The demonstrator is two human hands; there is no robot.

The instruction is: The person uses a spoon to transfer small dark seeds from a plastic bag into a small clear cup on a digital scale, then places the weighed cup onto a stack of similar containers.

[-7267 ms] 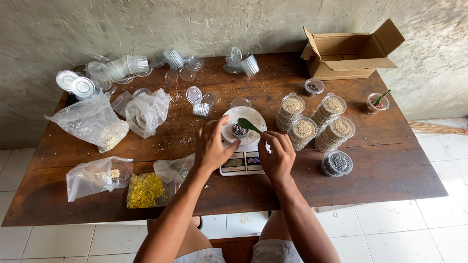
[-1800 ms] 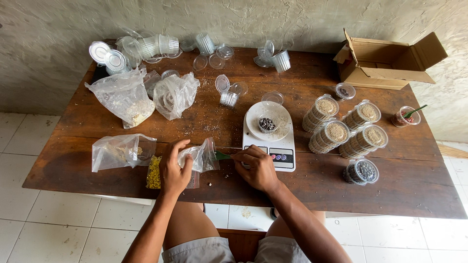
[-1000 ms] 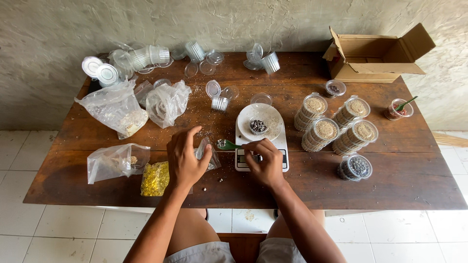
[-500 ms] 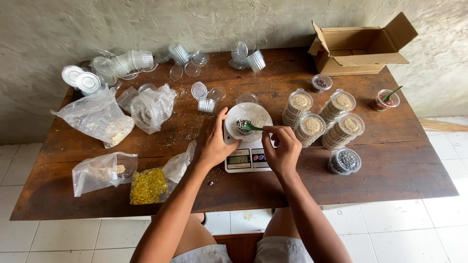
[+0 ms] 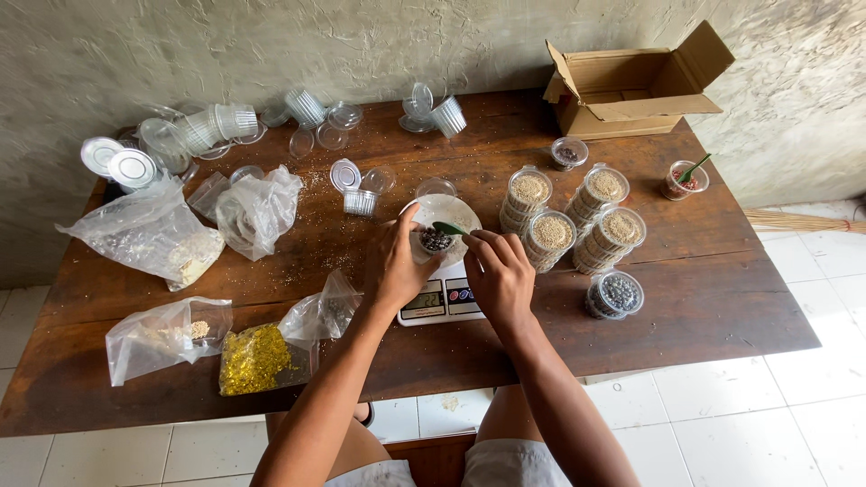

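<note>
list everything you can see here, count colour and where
table: one, dark brown wood, against the wall
scale: one, white, table centre
small cup: one, clear with dark contents, on the scale
spoon: one, green, over the cup
filled cup stacks: four, clear with pale grain, right of scale
cardboard box: one, brown, back right
plastic bags: several, clear, one yellow-filled, left side
empty cups and lids: many, clear, back edge
left hand: at the cup
right hand: holding the spoon

A moment ago our left hand (image 5: 397, 261) held the clear bag (image 5: 323, 311) near the surface's front edge; now it steadies the small cup (image 5: 437, 240) on the scale (image 5: 442, 298), and our right hand (image 5: 498, 271) has brought the green spoon (image 5: 448, 229) over it.
</note>
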